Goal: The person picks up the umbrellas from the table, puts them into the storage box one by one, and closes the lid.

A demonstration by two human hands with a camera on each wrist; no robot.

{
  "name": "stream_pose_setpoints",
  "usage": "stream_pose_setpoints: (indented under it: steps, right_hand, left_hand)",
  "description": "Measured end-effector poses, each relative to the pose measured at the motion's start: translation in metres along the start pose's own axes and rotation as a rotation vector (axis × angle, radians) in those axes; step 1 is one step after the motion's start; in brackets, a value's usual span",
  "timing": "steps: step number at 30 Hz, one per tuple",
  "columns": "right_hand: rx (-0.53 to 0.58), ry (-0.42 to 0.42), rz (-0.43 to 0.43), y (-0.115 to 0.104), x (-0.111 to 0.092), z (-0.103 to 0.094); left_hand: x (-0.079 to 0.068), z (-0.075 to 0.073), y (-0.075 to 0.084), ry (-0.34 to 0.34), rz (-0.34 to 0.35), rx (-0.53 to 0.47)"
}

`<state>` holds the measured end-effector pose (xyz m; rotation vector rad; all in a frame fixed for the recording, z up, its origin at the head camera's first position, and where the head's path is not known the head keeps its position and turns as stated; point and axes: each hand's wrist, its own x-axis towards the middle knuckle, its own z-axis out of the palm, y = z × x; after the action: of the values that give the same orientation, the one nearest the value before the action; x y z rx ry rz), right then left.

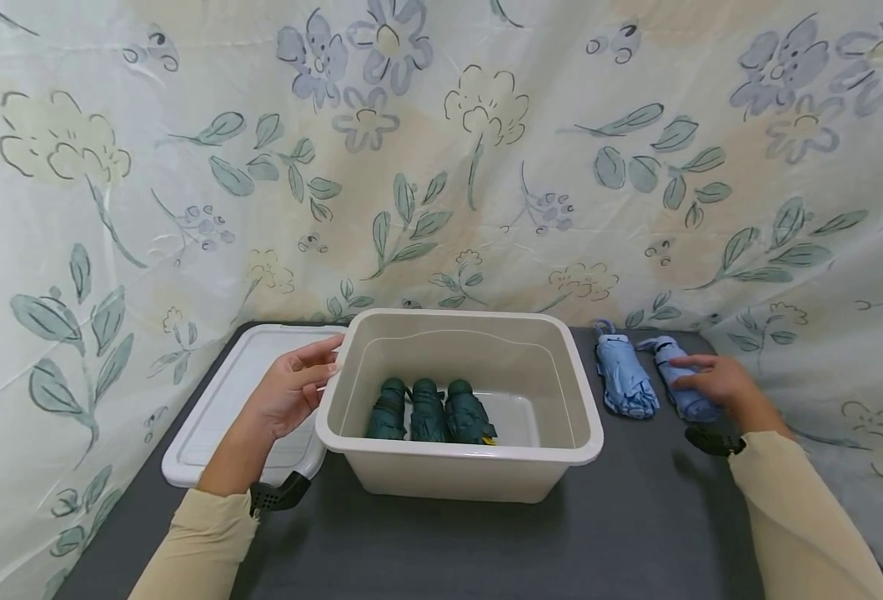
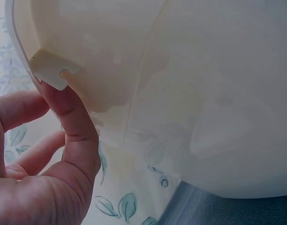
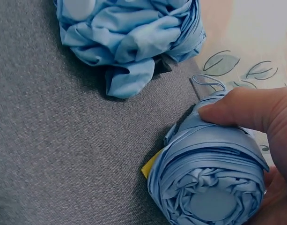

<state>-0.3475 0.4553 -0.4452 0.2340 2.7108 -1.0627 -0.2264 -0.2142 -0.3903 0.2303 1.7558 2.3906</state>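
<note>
My left hand (image 1: pixel 291 387) pinches the left rim of a cream plastic storage bin (image 1: pixel 456 471); in the left wrist view, the thumb (image 2: pixel 70 110) bends against the edge under a small tab. Inside the bin, three dark green folded umbrellas (image 1: pixel 428 410) lie side by side toward the left. At the right, my right hand (image 1: pixel 722 387) grips a blue folded umbrella (image 3: pixel 204 159) lying on the table, its thumb across the top and its other fingers mostly hidden on the far side. A second, lighter blue folded umbrella (image 1: pixel 625 375) lies just left of it, untouched.
A white lid (image 1: pixel 223 417) lies flat on the dark grey table (image 1: pixel 441 550), left of the bin and partly behind the left forearm. Floral fabric (image 1: pixel 441 167) hangs behind the table and along both sides.
</note>
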Motion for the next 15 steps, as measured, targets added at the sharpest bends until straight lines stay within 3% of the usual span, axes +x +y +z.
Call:
stream_pose_setpoints:
  steps: [6, 15]
  right_hand:
    - [-0.035, 0.005, -0.042, -0.001, -0.007, 0.000]
    - [0.026, 0.007, -0.061, 0.000, -0.021, 0.001]
  left_hand:
    - [-0.001, 0.001, -0.001, 0.005, -0.004, 0.016]
    - [-0.002, 0.002, 0.001, 0.010, -0.015, 0.020]
